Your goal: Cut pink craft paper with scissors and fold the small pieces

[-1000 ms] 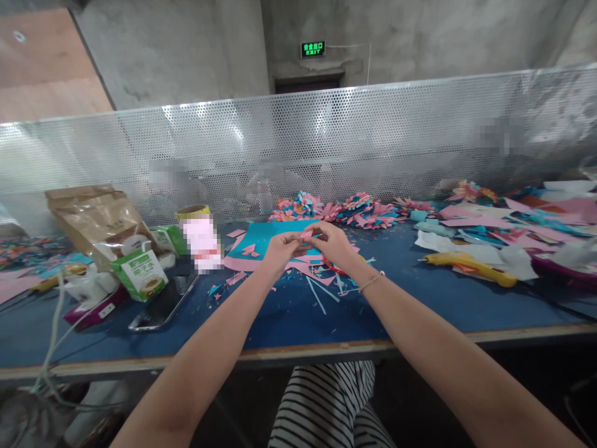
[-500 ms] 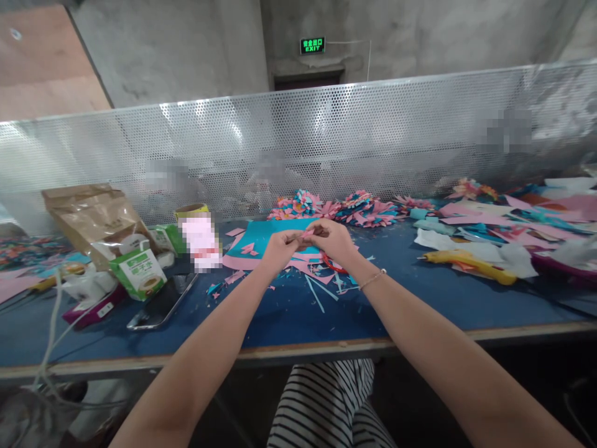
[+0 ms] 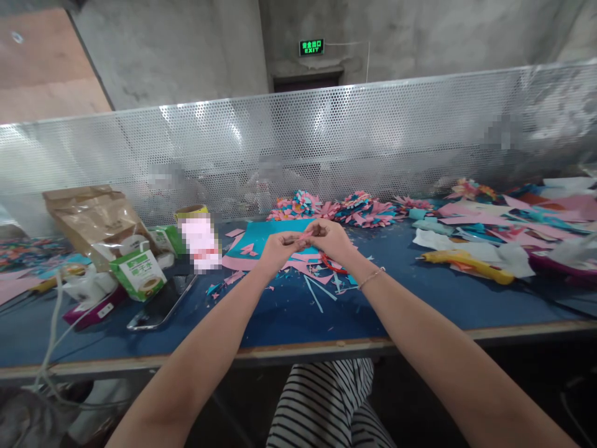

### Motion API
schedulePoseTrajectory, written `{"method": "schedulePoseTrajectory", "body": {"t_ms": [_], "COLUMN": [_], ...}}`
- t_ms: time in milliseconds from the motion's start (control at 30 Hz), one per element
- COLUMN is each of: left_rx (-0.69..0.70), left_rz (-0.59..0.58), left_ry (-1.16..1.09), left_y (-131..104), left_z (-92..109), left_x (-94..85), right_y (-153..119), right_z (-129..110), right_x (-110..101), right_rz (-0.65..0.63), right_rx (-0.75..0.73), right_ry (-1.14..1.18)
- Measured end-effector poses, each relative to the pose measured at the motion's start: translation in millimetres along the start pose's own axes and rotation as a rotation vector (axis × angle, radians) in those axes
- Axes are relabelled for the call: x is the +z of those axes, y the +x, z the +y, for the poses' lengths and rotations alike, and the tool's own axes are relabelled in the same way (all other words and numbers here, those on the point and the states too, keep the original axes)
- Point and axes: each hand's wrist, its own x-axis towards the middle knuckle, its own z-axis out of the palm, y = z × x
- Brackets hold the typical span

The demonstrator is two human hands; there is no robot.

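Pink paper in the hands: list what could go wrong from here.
1. The pink paper is small and pinched at the fingertips of the left hand and right hand; it could slip and get lost among similar scraps.
2. The glue gun lies by loose white paper; if hot, which I can't tell, it might scorch it.
3. The phone lies beside the left forearm, which might nudge it.
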Motion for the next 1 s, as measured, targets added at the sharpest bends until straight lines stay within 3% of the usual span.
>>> {"method": "schedulePoseTrajectory", "body": {"t_ms": [133, 300, 433, 633, 767, 900, 1000], "left_rx": [-0.018, -0.012, -0.007, 0.195, 0.331, 0.455, 0.449], "left_rz": [0.001, 0.01, 0.116, 0.282, 0.239, 0.209, 0.228], "left_ry": [0.097, 0.012, -0.04, 0.351, 0.591, 0.638, 0.59], "left_y": [-0.2, 1.8, 5.6, 3.5, -0.2, 0.8, 2.5], "left_z": [2.6, 1.2, -5.3, -4.2, 0.4, -1.2, -4.3], "left_x": [1.2, 3.4, 1.4, -3.5, -2.8, -2.2, -1.7], "right_y": [1.2, 2.4, 4.2, 4.8, 3.0, 1.4, 1.5], "right_z": [6.2, 3.6, 3.6, 9.2, 7.9, 4.5, 3.7], "right_x": [-2.9, -6.2, -10.7, -5.7, 0.9, 1.7, 1.0], "right_rz": [-0.009, 0.006, 0.019, 0.062, -0.013, -0.051, -0.04], "right_rx": [0.006, 0.002, -0.051, 0.036, 0.24, 0.229, 0.17], "right_ry": [-0.066, 0.02, 0.002, 0.092, 0.283, 0.316, 0.265]}}
